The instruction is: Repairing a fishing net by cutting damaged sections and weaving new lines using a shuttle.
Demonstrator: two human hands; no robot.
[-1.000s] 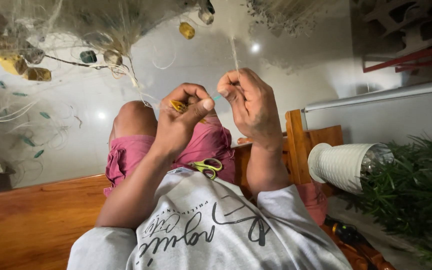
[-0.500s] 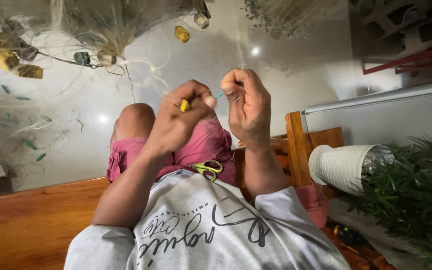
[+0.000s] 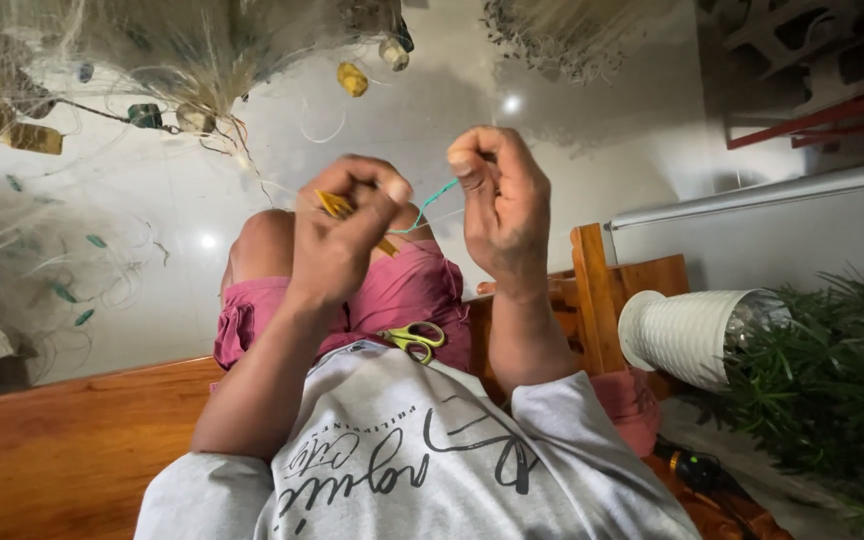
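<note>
Since the earlier frame, both hands have been drawn slightly apart, so that more of the teal thread (image 3: 424, 208) is now seen stretched between them at centre frame. Nearest the camera, a soft grey printed shirt (image 3: 402, 450) fills the lower frame, with yellow-handled scissors (image 3: 414, 338) resting at its edge on pink shorts (image 3: 407, 290). Above these, the left hand (image 3: 337, 235) is kept pinched shut on a thin yellow netting needle (image 3: 337, 205), and the right hand (image 3: 500, 205) is closed with thumb and forefinger clamped on the thread's other end. A glossy wooden bench (image 3: 62, 440) is seen at lower left. At right, a ribbed white pot (image 3: 687, 335) is found to hold a leafy green plant (image 3: 832, 380). Farthest, in the upper left, a fine pale fishing net (image 3: 152, 50) with small floats is spread over the shiny tiled floor (image 3: 572, 140).
</note>
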